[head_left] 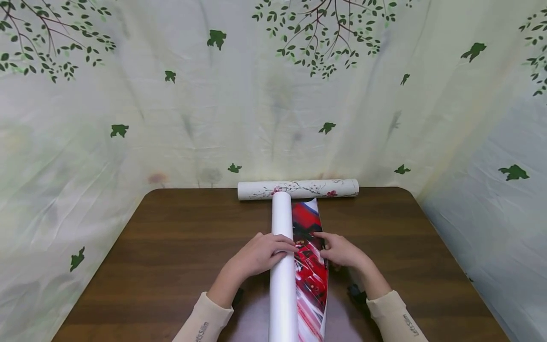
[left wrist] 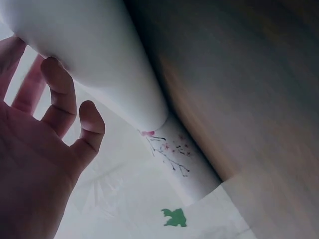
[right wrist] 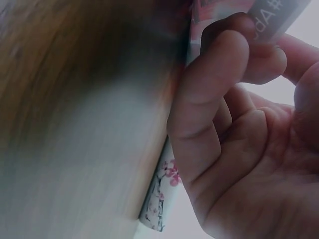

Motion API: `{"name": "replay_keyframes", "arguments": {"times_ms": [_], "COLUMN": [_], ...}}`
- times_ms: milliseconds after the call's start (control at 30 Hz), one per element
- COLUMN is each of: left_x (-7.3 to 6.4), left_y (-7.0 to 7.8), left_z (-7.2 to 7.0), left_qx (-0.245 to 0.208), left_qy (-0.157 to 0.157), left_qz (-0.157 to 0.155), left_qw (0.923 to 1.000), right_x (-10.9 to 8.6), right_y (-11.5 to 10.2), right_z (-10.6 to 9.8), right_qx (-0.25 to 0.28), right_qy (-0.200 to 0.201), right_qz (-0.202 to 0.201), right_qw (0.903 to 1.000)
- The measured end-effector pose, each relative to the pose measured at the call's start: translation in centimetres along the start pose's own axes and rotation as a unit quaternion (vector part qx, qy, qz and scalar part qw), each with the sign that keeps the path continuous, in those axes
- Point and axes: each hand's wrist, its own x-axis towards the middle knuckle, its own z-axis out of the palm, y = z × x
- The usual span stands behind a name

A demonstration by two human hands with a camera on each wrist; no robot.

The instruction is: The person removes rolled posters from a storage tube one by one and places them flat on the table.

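Observation:
A partly rolled poster lies lengthwise on the table, its white-backed roll (head_left: pixel 282 285) beside a strip of red printed face (head_left: pixel 309 266). My left hand (head_left: pixel 262 254) rests across the roll, fingers reaching over toward the printed strip. In the left wrist view, its fingertips touch the white roll (left wrist: pixel 94 55). On the other side, my right hand (head_left: pixel 344 251) pinches the poster's right edge, index finger lying over the print. The right wrist view shows bent fingers (right wrist: pixel 209 94) at the edge, by a grey printed patch (right wrist: pixel 274 17) with white lettering.
A second white roll with a blossom-branch pattern (head_left: pixel 316 188) lies crosswise at the brown table's (head_left: pixel 179 247) back edge, by the poster's far end. A pale curtain (head_left: pixel 273 104) with leaf prints hangs behind and at both sides.

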Motion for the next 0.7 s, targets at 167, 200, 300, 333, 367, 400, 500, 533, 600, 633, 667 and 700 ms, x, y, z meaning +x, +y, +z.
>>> {"name": "replay_keyframes", "arguments": {"times_ms": [167, 200, 300, 333, 367, 400, 500, 533, 600, 633, 667, 700], "left_x": [-0.2, -0.2, -0.1, -0.1, -0.1, -0.2, -0.4, -0.5, -0.6, -0.6, -0.7, -0.7], "left_y": [0.4, 0.4, 0.4, 0.3, 0.2, 0.1, -0.2, -0.2, -0.4, -0.4, -0.5, -0.6], "left_z": [-0.3, -0.3, -0.1, 0.1, 0.1, 0.2, 0.2, 0.2, 0.0, -0.1, -0.2, -0.2], "left_qx": [0.049, 0.064, 0.11, 0.121, 0.129, 0.133, 0.137, 0.138, 0.14, 0.138, 0.137, 0.136], "left_qy": [0.013, 0.016, 0.024, 0.027, 0.031, 0.033, 0.043, 0.045, 0.047, 0.047, 0.046, 0.045], "left_qz": [-0.006, -0.005, -0.01, -0.01, -0.011, -0.013, -0.022, -0.022, -0.026, -0.026, -0.026, -0.026], "left_qw": [0.9987, 0.9978, 0.9936, 0.9922, 0.9911, 0.9904, 0.9895, 0.9891, 0.9888, 0.9889, 0.9891, 0.9893], "right_x": [0.0, 0.0, 0.1, 0.1, 0.1, 0.0, -0.1, -0.2, -0.3, -0.3, -0.3, -0.4], "right_y": [0.2, 0.2, 0.3, 0.3, 0.3, 0.3, 0.5, 0.6, 0.8, 1.0, 1.1, 1.2], "right_z": [-0.2, -0.2, -0.3, -0.3, -0.4, -0.4, -0.5, -0.6, -0.7, -0.8, -0.8, -0.9], "right_qx": [-0.005, -0.006, -0.008, -0.008, -0.007, -0.005, -0.003, -0.003, -0.004, -0.005, -0.007, -0.009], "right_qy": [0.004, 0.006, 0.009, 0.01, 0.01, 0.01, 0.009, 0.009, 0.008, 0.008, 0.008, 0.009], "right_qz": [0.001, 0.0, -0.007, -0.008, -0.009, -0.009, -0.006, -0.005, -0.005, -0.006, -0.007, -0.009], "right_qw": [1.0, 1.0, 0.9999, 0.9999, 0.9999, 0.9999, 0.9999, 0.9999, 0.9999, 0.9999, 0.9999, 0.9999]}}
